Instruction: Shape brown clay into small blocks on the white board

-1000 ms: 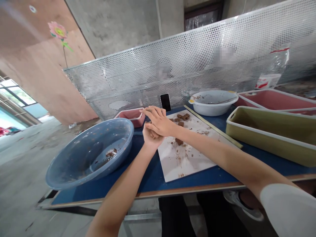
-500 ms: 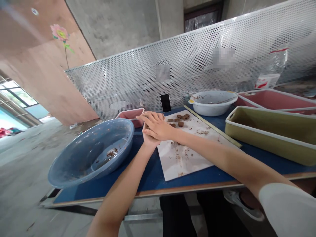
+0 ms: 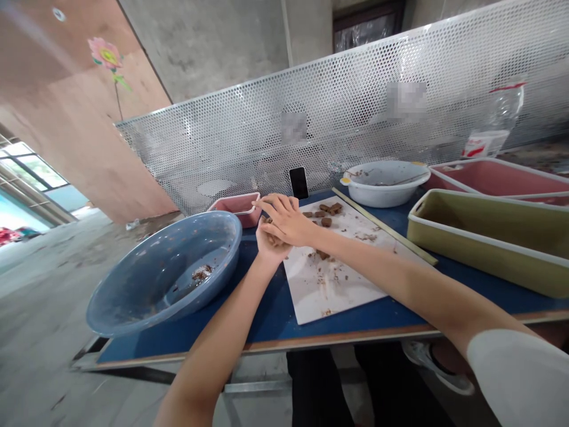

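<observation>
I observe my left hand (image 3: 269,253) cupped around a brown clump (image 3: 274,239), my right hand (image 3: 288,223) open over it; brown pieces (image 3: 326,222) lie on the white board (image 3: 313,299) beside them.

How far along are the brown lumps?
Partway, I'd judge. Seemingly done: several pieces on the board. In hand: one lump between left hand and right hand. Probably left: that lump, off the board; crumbs, not cleared. Total unclear.

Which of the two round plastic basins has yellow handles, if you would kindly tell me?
The small whitish plastic basin, right of the black phone; the large blue plastic basin shows none.
</observation>
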{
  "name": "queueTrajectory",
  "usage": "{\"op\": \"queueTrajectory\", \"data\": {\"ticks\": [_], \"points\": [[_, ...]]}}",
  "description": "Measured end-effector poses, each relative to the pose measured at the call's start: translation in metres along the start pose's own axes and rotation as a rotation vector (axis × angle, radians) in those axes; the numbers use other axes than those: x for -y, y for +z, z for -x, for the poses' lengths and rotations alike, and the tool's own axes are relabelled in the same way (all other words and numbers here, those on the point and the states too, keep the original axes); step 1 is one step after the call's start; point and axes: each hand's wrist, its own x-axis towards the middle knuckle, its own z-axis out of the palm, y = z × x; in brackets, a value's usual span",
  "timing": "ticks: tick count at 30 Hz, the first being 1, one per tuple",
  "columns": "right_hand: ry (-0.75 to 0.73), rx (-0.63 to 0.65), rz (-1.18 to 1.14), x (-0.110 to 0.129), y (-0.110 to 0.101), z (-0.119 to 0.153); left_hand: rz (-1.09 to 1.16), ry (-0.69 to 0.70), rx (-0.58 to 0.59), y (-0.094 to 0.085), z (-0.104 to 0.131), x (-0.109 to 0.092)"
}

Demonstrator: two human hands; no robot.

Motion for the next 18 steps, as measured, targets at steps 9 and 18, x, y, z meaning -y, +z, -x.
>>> {"op": "queueTrajectory", "data": {"ticks": [9,18], "points": [[0.238,0.002,0.043,-0.014,-0.003,0.0,0.174,-0.084,-0.105,0.005,0.004,-0.003],[0.348,-0.011,0.007,-0.021,-0.002,-0.005,0.232,-0.055,-0.241,0.001,0.0,-0.004]]}}
